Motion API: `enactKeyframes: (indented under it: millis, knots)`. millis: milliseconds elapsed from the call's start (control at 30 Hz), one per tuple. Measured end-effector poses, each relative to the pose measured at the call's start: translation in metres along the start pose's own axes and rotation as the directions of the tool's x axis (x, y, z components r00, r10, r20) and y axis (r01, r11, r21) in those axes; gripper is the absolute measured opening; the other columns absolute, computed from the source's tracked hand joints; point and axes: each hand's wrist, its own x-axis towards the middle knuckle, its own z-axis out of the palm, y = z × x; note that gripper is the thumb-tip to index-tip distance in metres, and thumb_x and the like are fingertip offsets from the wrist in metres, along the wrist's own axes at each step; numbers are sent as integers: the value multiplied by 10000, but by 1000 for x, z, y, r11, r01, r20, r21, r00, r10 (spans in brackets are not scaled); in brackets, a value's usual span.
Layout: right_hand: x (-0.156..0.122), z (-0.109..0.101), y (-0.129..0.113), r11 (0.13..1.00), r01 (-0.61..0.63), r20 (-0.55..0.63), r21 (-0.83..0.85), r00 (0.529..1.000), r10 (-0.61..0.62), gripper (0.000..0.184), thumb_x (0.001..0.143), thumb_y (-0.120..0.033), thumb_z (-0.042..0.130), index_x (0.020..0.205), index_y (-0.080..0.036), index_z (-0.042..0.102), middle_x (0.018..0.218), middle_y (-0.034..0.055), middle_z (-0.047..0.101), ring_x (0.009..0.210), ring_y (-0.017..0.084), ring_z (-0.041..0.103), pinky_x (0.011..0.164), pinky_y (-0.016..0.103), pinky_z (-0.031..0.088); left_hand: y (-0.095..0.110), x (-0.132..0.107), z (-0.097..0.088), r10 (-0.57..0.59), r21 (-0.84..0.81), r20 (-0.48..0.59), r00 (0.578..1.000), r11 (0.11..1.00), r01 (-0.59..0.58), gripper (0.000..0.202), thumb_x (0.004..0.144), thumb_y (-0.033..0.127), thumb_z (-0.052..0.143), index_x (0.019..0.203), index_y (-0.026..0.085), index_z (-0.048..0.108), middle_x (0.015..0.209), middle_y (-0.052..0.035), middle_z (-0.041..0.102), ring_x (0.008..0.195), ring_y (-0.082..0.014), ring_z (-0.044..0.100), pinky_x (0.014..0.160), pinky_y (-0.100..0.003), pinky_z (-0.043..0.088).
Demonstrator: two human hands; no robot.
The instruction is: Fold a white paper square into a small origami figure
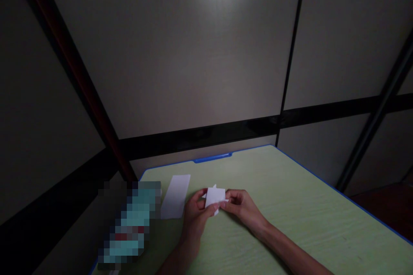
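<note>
Both my hands meet over the middle of a pale green table (pixel 290 215) with a blue edge. My left hand (pixel 195 212) and my right hand (pixel 240 206) pinch a small folded piece of white paper (pixel 214 197) between their fingertips, holding it just above the tabletop. The paper has a small point sticking up at its top. A flat white sheet of paper (pixel 176 196) lies on the table just left of my left hand.
A blurred-out teal and dark object (pixel 130 223) lies at the table's left edge. A blue handle (pixel 213 157) is set into the table's far edge. Grey wall panels with dark frames rise right behind the table.
</note>
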Motion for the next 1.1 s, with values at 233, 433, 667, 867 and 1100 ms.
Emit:
enactKeyframes:
  millis: [233,433,667,867,1100]
  knots:
    - [-4,1,-5,998,-11,-12,57,1000,11,209,518,-246,630,479,-129,461,448,-64,370,438,51,305,421,186,198,0,0,-1,0,11,45,999,1000,0,510,454,153,657,915,72,454,566,-66,655,486,-151,568,443,-201,408]
    - [-4,2,-2,993,13,8,117,1000,-14,215,532,-219,619,471,-134,432,463,-60,375,454,57,319,437,188,210,2,-2,0,-12,-35,92,996,999,15,562,437,147,659,957,88,451,579,-54,650,507,-158,566,458,-212,407]
    - [-6,1,-5,988,41,-46,147,998,-34,244,527,-205,618,436,-134,402,460,-63,352,449,54,293,428,189,176,0,1,-2,-67,-141,103,992,987,82,351,455,147,621,798,114,553,641,-51,633,530,-138,545,452,-208,413]
    - [-7,3,-7,987,67,-64,144,996,-58,243,539,-225,606,429,-131,411,460,-56,378,454,63,329,440,192,203,0,-1,2,-18,41,161,987,999,12,184,511,225,585,625,83,608,513,-34,569,472,-110,483,366,-182,380]
    - [-6,5,-6,995,17,-57,103,998,-11,231,526,-244,609,435,-137,426,430,-52,412,445,76,366,447,197,243,-4,-7,4,102,156,148,984,980,-125,149,535,243,579,509,97,578,400,13,499,379,-75,420,379,-178,337]
